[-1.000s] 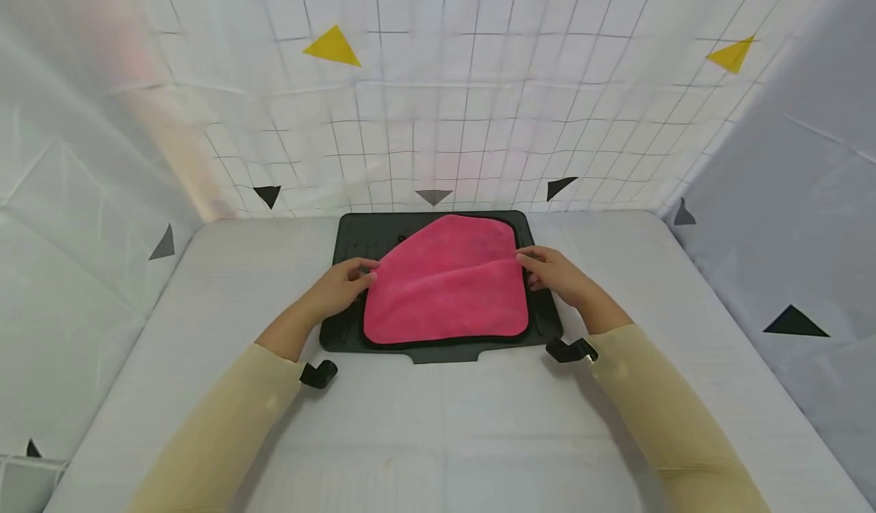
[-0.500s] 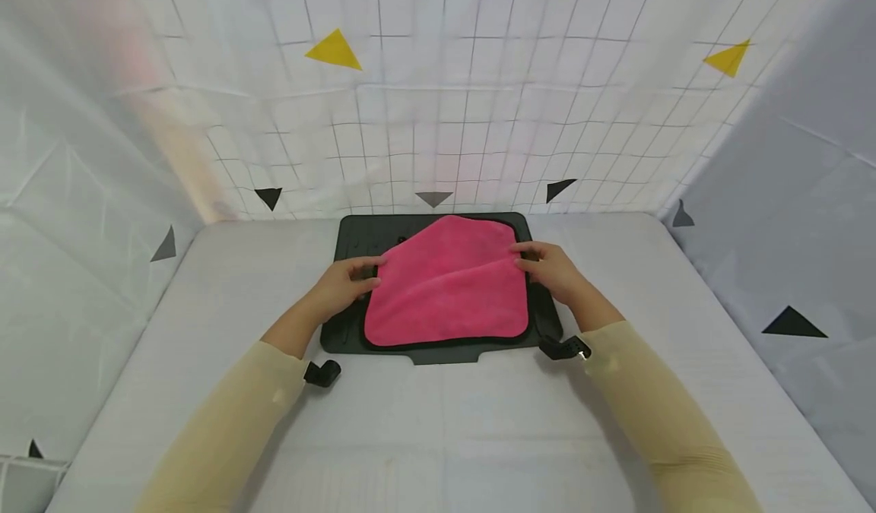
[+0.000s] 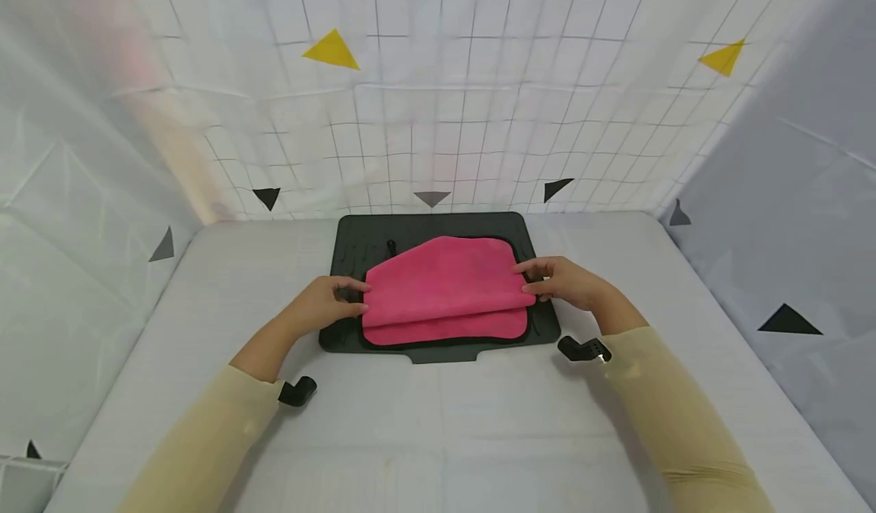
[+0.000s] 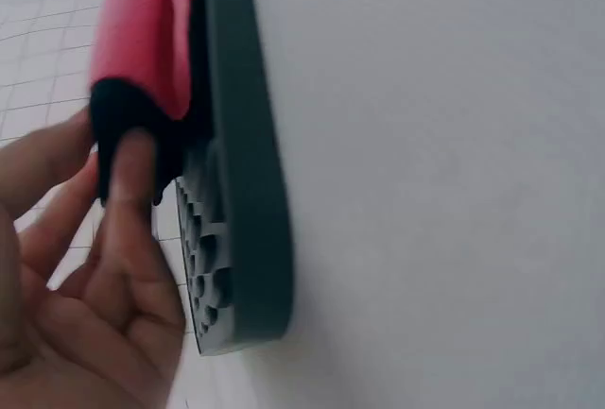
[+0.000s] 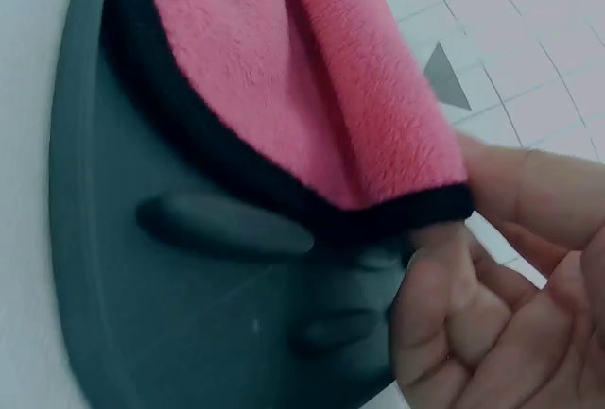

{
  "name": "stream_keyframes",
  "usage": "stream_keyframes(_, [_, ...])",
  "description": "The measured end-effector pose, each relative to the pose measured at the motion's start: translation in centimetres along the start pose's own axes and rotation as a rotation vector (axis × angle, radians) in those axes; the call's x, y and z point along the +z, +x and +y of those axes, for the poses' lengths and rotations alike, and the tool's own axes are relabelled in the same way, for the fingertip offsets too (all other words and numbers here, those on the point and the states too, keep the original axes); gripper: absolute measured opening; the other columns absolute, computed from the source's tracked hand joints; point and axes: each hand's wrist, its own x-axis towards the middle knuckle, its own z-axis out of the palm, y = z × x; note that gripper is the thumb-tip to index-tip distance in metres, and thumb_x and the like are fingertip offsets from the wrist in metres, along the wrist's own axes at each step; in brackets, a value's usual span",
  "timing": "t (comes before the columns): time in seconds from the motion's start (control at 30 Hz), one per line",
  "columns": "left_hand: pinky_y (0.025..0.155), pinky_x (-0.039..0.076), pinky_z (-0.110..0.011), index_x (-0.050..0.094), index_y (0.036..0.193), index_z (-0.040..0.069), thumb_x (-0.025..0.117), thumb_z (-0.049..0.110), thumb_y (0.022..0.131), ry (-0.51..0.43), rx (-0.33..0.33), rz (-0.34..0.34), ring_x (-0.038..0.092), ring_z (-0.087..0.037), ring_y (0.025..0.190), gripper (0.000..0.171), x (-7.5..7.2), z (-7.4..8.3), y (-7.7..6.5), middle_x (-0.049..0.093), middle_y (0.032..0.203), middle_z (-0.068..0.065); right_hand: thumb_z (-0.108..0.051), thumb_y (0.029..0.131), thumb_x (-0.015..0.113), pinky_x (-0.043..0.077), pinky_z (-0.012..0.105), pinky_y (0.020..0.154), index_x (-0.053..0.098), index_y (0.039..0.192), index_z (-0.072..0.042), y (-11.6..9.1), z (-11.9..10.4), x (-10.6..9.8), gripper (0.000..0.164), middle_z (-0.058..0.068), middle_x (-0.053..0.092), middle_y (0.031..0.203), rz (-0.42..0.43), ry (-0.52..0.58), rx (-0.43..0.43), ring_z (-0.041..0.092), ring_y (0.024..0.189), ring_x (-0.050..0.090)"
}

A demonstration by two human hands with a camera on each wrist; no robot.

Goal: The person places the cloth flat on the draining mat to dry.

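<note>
Gridded backdrop: a pale sheet (image 3: 438, 118) with thin dark lines, rising beyond the far edge of the dark tray (image 3: 366, 232).
White table: a pale surface (image 3: 438, 437) under the tray, spreading out on its left, right and near sides.
Beige sleeves: the left sleeve (image 3: 205, 444) slants up toward the tray's near left corner, the right sleeve (image 3: 674, 414) toward its near right corner.
Tray: dark, round-cornered, lying flat, with a tab (image 3: 443, 355) on its near edge and long raised ridges (image 5: 222, 225) on its surface.
Pink cloth: the cloth (image 3: 448, 270) with black edging lies over the tray's middle, doubled; a strip of the under layer shows along the tray's near side, and bare tray remains at the far side.
Left hand: at the tray's left side, the hand (image 3: 318, 305) pinches the cloth's left edge, thumb and fingers clamped on the black border.
Right hand: at the tray's right side, the hand (image 3: 569, 283) pinches the cloth's upper layer at its right edge, a black-bordered corner between thumb and finger.
Cloth and grips: it spans the gap between both hands, above the tray.
Black wrist pieces: one (image 3: 298, 391) off the tray's near left corner, another (image 3: 582, 349) just beside its near right corner.
</note>
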Motion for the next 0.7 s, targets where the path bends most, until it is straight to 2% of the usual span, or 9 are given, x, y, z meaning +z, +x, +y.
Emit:
stream_keyframes(0.1, [0.08,0.051,-0.034,0.064,0.133,0.017,0.074,0.03,0.091,0.022,0.006,-0.05,0.062,-0.023,0.097,0.045,0.1,0.0,0.0,0.065,0.118,-0.007,-0.016,0.093,0.073,0.054,0.035,0.082,0.054,0.144,-0.008,0.1,-0.3,0.1,0.055,0.016,0.053,0.115,-0.021,-0.062,0.009,0.024,0.097,0.056])
stream_keyframes(0.2, [0.087,0.053,-0.038,0.059,0.139,0.019,0.072,0.031,0.094,-0.002,0.027,-0.057,0.058,-0.026,0.109,0.049,0.2,0.3,0.4,0.059,0.128,-0.009,-0.02,0.098,0.067,0.054,0.04,0.089,0.049,0.147,-0.011,0.4,-0.8,0.3,0.053,0.019,0.055,0.126,0.0,-0.069,0.029,0.028,0.104,0.059])
stream_keyframes(0.27, [0.09,0.054,-0.039,0.054,0.144,0.02,0.069,0.033,0.096,-0.032,0.025,-0.056,0.058,-0.027,0.11,0.052,0.3,0.5,0.9,0.058,0.127,-0.011,-0.023,0.101,0.062,0.053,0.041,0.092,0.047,0.148,-0.012,0.7,-1.0,0.4,0.051,0.02,0.054,0.133,0.021,-0.062,0.041,0.027,0.108,0.06])
stream_keyframes(0.37, [0.088,0.055,-0.039,0.049,0.147,0.02,0.066,0.034,0.098,-0.1,-0.01,-0.052,0.06,-0.027,0.106,0.053,0.5,0.8,1.8,0.059,0.119,-0.013,-0.022,0.104,0.057,0.053,0.039,0.09,0.047,0.147,-0.01,1.5,-1.0,0.5,0.046,0.02,0.054,0.136,0.066,-0.053,0.052,0.026,0.105,0.06])
stream_keyframes(0.47, [0.086,0.056,-0.038,0.049,0.147,0.018,0.062,0.034,0.1,-0.152,-0.04,-0.032,0.062,-0.026,0.102,0.051,0.7,1.0,2.8,0.061,0.115,-0.015,-0.021,0.104,0.055,0.054,0.034,0.084,0.049,0.145,-0.006,2.4,-1.1,0.8,0.044,0.02,0.056,0.132,0.112,-0.048,0.057,0.022,0.096,0.06])
stream_keyframes(0.57, [0.088,0.054,-0.041,0.051,0.146,0.017,0.06,0.031,0.102,-0.195,-0.06,0.007,0.061,-0.029,0.105,0.047,0.8,1.2,3.6,0.06,0.122,-0.015,-0.021,0.104,0.055,0.054,0.03,0.077,0.053,0.141,-0.003,3.0,-1.3,1.0,0.041,0.019,0.058,0.124,0.151,-0.053,0.053,0.02,0.089,0.057])
stream_keyframes(0.63, [0.093,0.052,-0.042,0.052,0.145,0.017,0.059,0.028,0.103,-0.178,-0.045,0.044,0.057,-0.03,0.114,0.045,0.9,1.3,3.9,0.057,0.133,-0.016,-0.021,0.103,0.057,0.053,0.029,0.075,0.056,0.139,-0.002,3.1,-1.6,1.1,0.04,0.017,0.059,0.123,0.177,-0.072,0.04,0.018,0.088,0.055])
stream_keyframes(0.7, [0.094,0.051,-0.044,0.054,0.144,0.017,0.059,0.024,0.103,-0.144,-0.022,0.089,0.054,-0.032,0.116,0.042,0.9,1.4,4.0,0.054,0.138,-0.015,-0.022,0.102,0.06,0.052,0.029,0.074,0.059,0.136,-0.003,3.1,-1.9,1.2,0.039,0.016,0.06,0.123,0.208,-0.088,0.019,0.018,0.089,0.055])
